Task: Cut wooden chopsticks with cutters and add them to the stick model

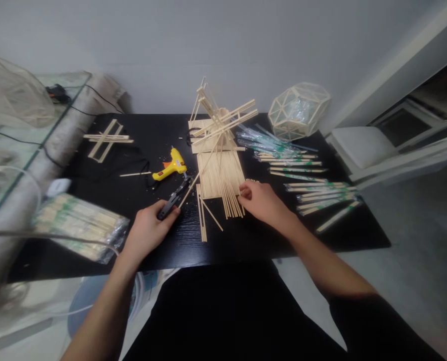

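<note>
My left hand [151, 225] is closed around a dark grey cutter-like tool [172, 198], its jaws pointing away from me. A thin wooden stick [196, 178] slants up from beside that hand; whether the fingers also grip it is unclear. My right hand [259, 198] has its fingers curled and pinched at the right edge of a flat panel of wooden sticks [217, 173], seemingly on the outermost stick. Several loose sticks [231, 203] fan out over the panel's near end. Behind it stands a windmill-like stick model [221, 123] with crossed blades.
A yellow glue gun [172, 164] lies left of the panel, near a crossed stick frame [108, 140]. Wrapped chopsticks [321, 193] are spread at right; a bagged bundle [82, 225] sits at left. A faceted stick frame [298, 110] stands at the back of the black table [170, 250].
</note>
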Action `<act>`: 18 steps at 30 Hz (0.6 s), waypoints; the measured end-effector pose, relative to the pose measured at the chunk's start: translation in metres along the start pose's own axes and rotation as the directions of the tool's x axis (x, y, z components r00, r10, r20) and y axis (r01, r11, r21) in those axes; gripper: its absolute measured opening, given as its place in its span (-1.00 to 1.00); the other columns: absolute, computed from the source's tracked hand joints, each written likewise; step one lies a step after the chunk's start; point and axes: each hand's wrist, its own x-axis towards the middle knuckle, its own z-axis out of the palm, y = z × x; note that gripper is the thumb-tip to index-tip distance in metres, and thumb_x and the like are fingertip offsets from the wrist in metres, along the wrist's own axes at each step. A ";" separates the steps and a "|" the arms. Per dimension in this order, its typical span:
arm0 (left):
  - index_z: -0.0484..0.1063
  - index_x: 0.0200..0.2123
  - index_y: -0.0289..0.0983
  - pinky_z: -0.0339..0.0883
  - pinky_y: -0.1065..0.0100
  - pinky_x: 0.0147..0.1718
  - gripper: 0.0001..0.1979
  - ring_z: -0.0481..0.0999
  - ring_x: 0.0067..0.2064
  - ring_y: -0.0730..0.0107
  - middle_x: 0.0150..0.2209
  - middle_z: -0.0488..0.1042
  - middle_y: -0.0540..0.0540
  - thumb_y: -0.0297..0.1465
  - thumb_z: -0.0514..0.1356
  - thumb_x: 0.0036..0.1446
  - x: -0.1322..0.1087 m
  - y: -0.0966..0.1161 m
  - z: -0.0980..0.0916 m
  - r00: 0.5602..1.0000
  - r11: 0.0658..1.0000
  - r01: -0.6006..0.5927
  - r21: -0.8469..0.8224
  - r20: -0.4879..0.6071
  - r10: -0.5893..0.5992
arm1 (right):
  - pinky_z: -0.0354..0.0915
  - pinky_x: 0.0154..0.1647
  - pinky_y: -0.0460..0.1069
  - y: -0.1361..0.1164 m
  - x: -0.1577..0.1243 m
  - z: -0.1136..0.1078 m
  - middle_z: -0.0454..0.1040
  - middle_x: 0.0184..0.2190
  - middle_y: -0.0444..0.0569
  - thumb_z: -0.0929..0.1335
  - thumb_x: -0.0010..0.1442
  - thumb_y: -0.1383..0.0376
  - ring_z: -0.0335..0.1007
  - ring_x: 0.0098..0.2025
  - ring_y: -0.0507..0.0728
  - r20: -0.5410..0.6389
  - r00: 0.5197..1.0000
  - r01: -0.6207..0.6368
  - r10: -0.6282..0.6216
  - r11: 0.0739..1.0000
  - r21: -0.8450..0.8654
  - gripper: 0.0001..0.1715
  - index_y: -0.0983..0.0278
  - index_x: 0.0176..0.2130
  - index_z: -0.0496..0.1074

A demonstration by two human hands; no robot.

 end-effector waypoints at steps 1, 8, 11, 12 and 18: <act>0.52 -0.30 -0.20 0.23 0.36 -0.39 -0.65 0.46 -0.41 0.31 -0.43 0.54 0.01 -0.04 0.20 0.20 -0.001 -0.001 0.003 1.000 1.000 -0.001 -0.018 -0.011 0.001 | 0.42 -0.17 0.07 0.002 0.002 0.000 0.65 -0.34 0.08 0.38 0.14 0.43 0.58 -0.29 0.18 0.000 1.000 0.002 -0.002 1.000 -0.021 -0.74 0.35 -0.14 0.57; 0.51 -0.31 -0.20 0.21 0.37 -0.39 -0.69 0.40 -0.44 0.36 -0.45 0.49 0.04 -0.08 0.19 0.23 -0.004 -0.002 0.013 0.997 0.998 -0.009 -0.060 -0.080 0.004 | 0.42 -0.16 0.10 0.009 0.008 0.003 0.64 -0.36 0.06 0.40 0.12 0.43 0.58 -0.30 0.20 0.043 0.999 -0.014 0.017 0.998 -0.069 -0.74 0.34 -0.14 0.58; 0.51 -0.29 -0.20 0.20 0.37 -0.40 -0.69 0.40 -0.43 0.36 -0.46 0.48 0.04 -0.08 0.18 0.23 -0.004 -0.002 0.014 0.994 0.998 -0.002 -0.070 -0.105 -0.005 | 0.42 -0.19 0.10 0.009 0.007 0.003 0.63 -0.36 0.06 0.40 0.13 0.43 0.57 -0.30 0.20 0.046 0.999 0.003 0.000 0.998 -0.061 -0.78 0.32 -0.17 0.58; 0.51 -0.29 -0.21 0.20 0.37 -0.41 -0.69 0.40 -0.44 0.36 -0.45 0.49 0.04 -0.08 0.18 0.23 -0.004 -0.002 0.014 0.994 0.998 0.003 -0.069 -0.107 -0.011 | 0.43 -0.19 0.10 0.009 0.006 0.002 0.64 -0.35 0.07 0.40 0.14 0.43 0.57 -0.30 0.20 0.048 0.999 0.005 -0.002 0.998 -0.056 -0.78 0.33 -0.17 0.58; 0.51 -0.31 -0.21 0.19 0.37 -0.41 -0.70 0.39 -0.45 0.36 -0.46 0.50 0.03 -0.10 0.18 0.21 -0.002 0.004 0.015 0.995 0.998 0.026 -0.049 -0.097 -0.031 | 0.44 -0.18 0.09 0.005 0.002 -0.001 0.64 -0.34 0.07 0.41 0.16 0.43 0.60 -0.28 0.20 0.071 0.997 -0.022 0.024 0.999 -0.030 -0.78 0.32 -0.15 0.56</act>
